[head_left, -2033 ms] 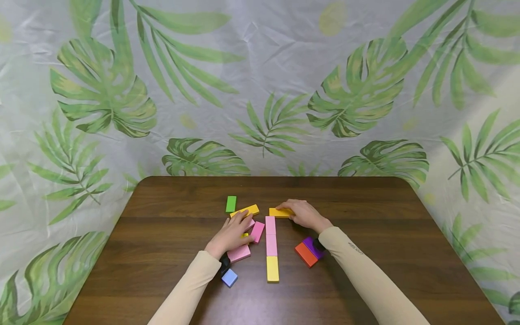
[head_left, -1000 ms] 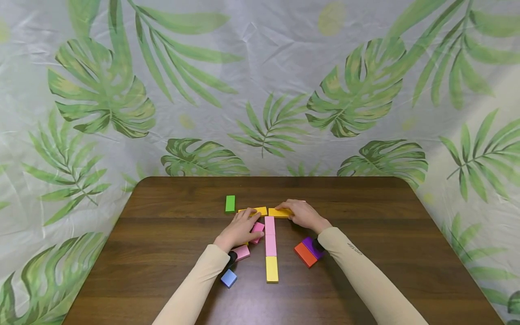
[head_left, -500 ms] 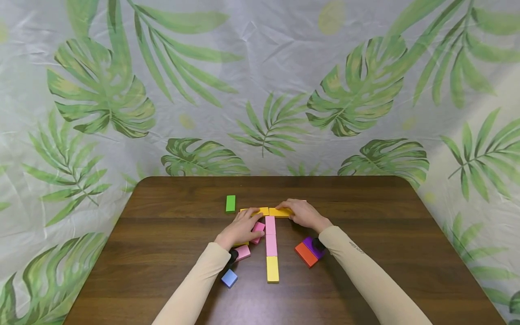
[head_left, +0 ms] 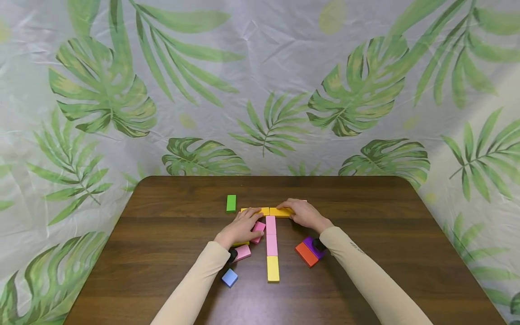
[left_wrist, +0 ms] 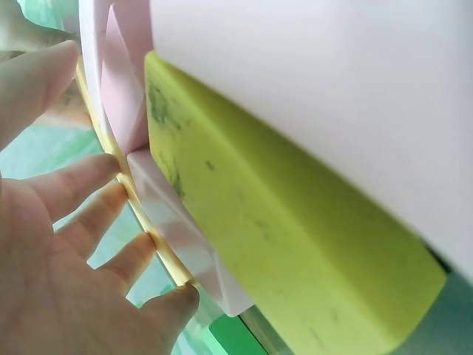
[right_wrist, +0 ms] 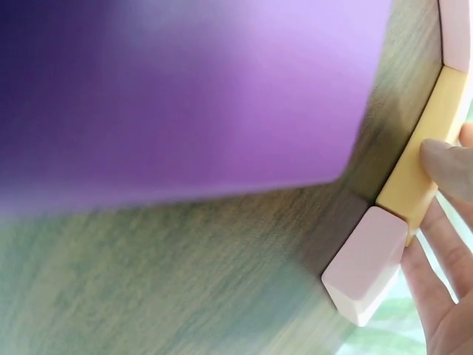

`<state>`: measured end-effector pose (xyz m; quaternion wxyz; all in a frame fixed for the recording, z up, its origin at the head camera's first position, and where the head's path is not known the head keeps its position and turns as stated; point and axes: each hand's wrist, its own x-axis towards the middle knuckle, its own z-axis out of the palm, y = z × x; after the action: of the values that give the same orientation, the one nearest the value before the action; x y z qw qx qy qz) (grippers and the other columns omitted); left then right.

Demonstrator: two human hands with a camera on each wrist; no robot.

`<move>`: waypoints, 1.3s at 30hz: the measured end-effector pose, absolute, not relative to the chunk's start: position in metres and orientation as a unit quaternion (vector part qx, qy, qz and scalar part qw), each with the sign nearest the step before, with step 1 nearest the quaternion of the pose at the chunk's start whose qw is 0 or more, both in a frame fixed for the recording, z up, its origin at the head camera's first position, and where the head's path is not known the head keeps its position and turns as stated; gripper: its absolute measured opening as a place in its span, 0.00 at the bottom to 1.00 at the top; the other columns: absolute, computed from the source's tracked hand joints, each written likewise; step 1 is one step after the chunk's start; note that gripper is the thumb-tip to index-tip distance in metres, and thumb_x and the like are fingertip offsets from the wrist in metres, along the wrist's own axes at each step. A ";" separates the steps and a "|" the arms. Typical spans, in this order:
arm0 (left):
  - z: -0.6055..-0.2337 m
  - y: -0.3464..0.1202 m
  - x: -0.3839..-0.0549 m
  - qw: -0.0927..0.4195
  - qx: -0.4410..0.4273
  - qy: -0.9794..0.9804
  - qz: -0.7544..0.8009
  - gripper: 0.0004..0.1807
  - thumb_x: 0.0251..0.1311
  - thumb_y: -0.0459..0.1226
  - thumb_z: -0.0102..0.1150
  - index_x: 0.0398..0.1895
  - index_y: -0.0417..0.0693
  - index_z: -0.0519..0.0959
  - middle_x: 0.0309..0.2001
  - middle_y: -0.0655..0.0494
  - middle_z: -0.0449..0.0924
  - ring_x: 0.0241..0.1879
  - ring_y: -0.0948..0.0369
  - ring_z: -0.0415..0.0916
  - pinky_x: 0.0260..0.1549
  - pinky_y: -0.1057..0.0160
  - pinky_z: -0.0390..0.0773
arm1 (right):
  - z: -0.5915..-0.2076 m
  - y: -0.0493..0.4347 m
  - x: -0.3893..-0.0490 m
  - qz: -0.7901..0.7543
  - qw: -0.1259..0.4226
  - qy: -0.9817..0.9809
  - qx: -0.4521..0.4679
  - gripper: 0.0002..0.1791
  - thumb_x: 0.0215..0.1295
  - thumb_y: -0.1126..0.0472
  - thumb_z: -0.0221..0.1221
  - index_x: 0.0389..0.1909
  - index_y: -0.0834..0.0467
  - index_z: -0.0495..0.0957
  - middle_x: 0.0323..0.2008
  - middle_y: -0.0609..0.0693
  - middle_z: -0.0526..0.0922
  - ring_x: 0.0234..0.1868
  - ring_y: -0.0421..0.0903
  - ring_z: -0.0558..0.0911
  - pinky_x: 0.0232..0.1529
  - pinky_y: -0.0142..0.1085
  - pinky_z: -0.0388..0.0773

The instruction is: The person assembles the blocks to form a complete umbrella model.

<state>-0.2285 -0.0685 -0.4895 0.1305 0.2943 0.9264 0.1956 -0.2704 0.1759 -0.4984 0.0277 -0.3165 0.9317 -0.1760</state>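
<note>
Two yellow-orange blocks lie end to end across the top of a column of two pink blocks (head_left: 271,234) and a yellow block (head_left: 273,269). The left hand (head_left: 240,228) rests its fingertips on the left yellow-orange block (head_left: 264,211); its thumb, beside a darker pink block (head_left: 257,232), is apart from that block. The right hand (head_left: 304,213) pinches the right yellow-orange block (head_left: 280,212) between thumb and fingers. In the right wrist view, a pale pink block (right_wrist: 366,259) sits at that block's outer end, mostly hidden by the hand in the head view.
A green block (head_left: 231,203) stands alone at the back left. Near the left wrist lie a pink block (head_left: 242,253), a partly covered yellow-green block (left_wrist: 266,229) and a blue block (head_left: 229,277). Red (head_left: 306,254) and purple (head_left: 312,246) blocks lie by the right wrist.
The left hand has slid the tilted yellow-orange block rightward and straightened it until it meets the other one. Over the last half second, both hands stay nearly still.
</note>
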 end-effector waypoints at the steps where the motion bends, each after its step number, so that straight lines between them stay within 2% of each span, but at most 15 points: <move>1: -0.489 -0.069 -0.228 0.132 0.294 0.926 0.196 0.33 0.64 0.45 0.57 0.68 0.39 0.64 0.71 0.44 0.55 0.70 0.42 0.47 0.66 0.42 0.48 | -0.498 0.176 -0.270 -0.176 0.027 0.932 -0.316 0.24 0.56 0.77 0.57 0.53 0.56 0.79 0.48 0.52 0.80 0.51 0.51 0.77 0.55 0.49 0.72; 17: -0.491 -0.069 -0.229 0.134 0.285 0.930 0.189 0.33 0.64 0.47 0.57 0.68 0.41 0.64 0.71 0.46 0.56 0.71 0.46 0.48 0.66 0.43 0.48 | -0.499 0.176 -0.271 -0.184 0.027 0.931 -0.314 0.25 0.55 0.77 0.57 0.53 0.56 0.80 0.48 0.52 0.80 0.50 0.50 0.78 0.54 0.48 0.72; 32: -0.494 -0.071 -0.230 0.122 0.302 0.925 0.197 0.33 0.64 0.46 0.58 0.67 0.39 0.65 0.70 0.45 0.56 0.71 0.43 0.48 0.66 0.43 0.47 | -0.501 0.177 -0.272 -0.188 0.020 0.929 -0.318 0.24 0.56 0.76 0.58 0.53 0.56 0.80 0.48 0.51 0.80 0.51 0.50 0.78 0.54 0.46 0.73; 39: -0.494 -0.069 -0.229 0.119 0.301 0.927 0.191 0.34 0.64 0.48 0.57 0.68 0.41 0.64 0.70 0.45 0.56 0.71 0.44 0.47 0.65 0.39 0.45 | -0.502 0.178 -0.273 -0.193 0.020 0.926 -0.323 0.24 0.56 0.76 0.57 0.53 0.56 0.80 0.48 0.52 0.80 0.51 0.50 0.78 0.54 0.47 0.73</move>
<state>-0.2289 -0.0692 -0.4944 0.1191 0.3007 0.9267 0.1912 -0.2727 0.1776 -0.5023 0.0197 -0.3227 0.9263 -0.1934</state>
